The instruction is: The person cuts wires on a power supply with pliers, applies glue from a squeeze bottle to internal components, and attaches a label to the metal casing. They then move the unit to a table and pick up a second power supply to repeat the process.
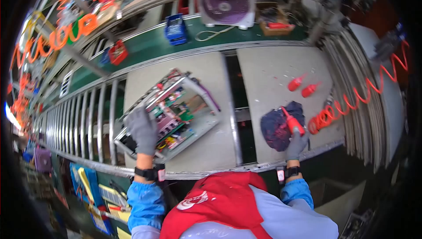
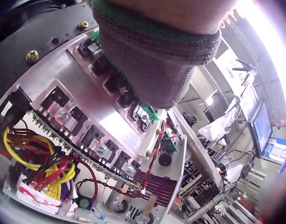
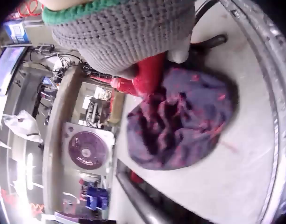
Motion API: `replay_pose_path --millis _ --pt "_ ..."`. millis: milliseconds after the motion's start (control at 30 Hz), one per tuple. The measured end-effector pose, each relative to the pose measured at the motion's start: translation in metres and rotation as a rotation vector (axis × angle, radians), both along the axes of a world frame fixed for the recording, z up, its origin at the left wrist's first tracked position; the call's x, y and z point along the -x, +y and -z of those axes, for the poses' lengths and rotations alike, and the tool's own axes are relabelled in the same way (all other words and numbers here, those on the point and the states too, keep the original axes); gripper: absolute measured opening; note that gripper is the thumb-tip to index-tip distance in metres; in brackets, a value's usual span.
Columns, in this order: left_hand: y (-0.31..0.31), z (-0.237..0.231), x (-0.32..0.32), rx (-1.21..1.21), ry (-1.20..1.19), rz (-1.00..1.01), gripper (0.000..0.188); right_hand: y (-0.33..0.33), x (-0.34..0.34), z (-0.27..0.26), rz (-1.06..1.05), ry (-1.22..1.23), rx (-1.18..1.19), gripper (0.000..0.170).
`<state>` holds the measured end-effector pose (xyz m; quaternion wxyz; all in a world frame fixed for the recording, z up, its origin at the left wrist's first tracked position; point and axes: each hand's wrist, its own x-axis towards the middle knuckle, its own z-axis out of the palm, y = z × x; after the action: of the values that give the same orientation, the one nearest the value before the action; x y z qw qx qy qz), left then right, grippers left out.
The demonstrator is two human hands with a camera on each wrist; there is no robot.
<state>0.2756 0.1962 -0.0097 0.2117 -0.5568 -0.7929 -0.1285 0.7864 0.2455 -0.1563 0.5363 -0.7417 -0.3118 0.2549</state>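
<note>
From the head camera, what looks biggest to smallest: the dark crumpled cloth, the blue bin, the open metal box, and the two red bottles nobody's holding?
1. Open metal box
2. Dark cloth
3. Blue bin
4. Left loose bottle and right loose bottle: too alike to rank

Gloved hand (image 2: 154, 65) over metal plate (image 2: 91, 93); brass screws (image 2: 32, 56), yellow wires (image 2: 25, 160) nearby.
</note>
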Motion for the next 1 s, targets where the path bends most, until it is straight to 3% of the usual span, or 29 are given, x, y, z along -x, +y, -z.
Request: replay_pose_path --millis 33,133,233,267,400,533,633,733,767,833,867,1000 --pt "0.000 0.001 0.002 -0.043 -0.028 0.047 0.042 -0.003 -0.019 0.021 -0.036 -0.295 0.066 0.045" --pt "0.000 -0.003 0.001 -0.082 -0.031 0.086 0.043 -0.014 -0.019 0.009 -0.213 -0.523 0.332 0.050" --pt "0.000 0.003 0.002 -0.054 -0.020 0.038 0.042 -0.009 0.024 -0.017 -0.067 -1.208 0.097 0.051" --pt "0.000 0.005 0.003 -0.023 0.012 0.009 0.041 -0.004 0.047 -0.033 -0.146 -1.118 -0.003 0.046" --pt "-0.001 -0.012 -0.006 -0.006 0.009 0.019 0.041 0.013 0.152 -0.058 -0.921 -0.563 -0.338 0.034" --pt "-0.001 -0.016 -0.008 -0.050 -0.001 0.036 0.039 0.012 0.256 -0.091 -1.287 -0.497 -0.510 0.035" --pt "-0.003 -0.016 -0.010 -0.055 -0.013 0.025 0.038 0.029 0.311 -0.094 -1.262 -0.548 -0.534 0.033" --pt "-0.005 -0.020 -0.014 -0.066 -0.021 0.026 0.039 0.057 0.347 -0.083 -1.245 -0.784 -0.347 0.023" --pt "-0.006 -0.021 -0.015 -0.071 -0.025 0.025 0.039 0.063 0.354 -0.086 -1.300 -0.872 -0.184 0.020" --pt "-0.006 -0.021 -0.015 -0.092 -0.022 0.032 0.039 0.078 0.363 -0.068 -1.411 -0.874 -0.047 0.020" --pt "-0.006 -0.020 -0.015 -0.105 -0.015 0.039 0.039 0.084 0.365 -0.049 -1.413 -0.815 -0.033 0.020" --pt "-0.006 -0.019 -0.013 -0.128 -0.034 0.054 0.041 0.090 0.355 -0.059 -1.509 -0.900 -0.149 0.018"
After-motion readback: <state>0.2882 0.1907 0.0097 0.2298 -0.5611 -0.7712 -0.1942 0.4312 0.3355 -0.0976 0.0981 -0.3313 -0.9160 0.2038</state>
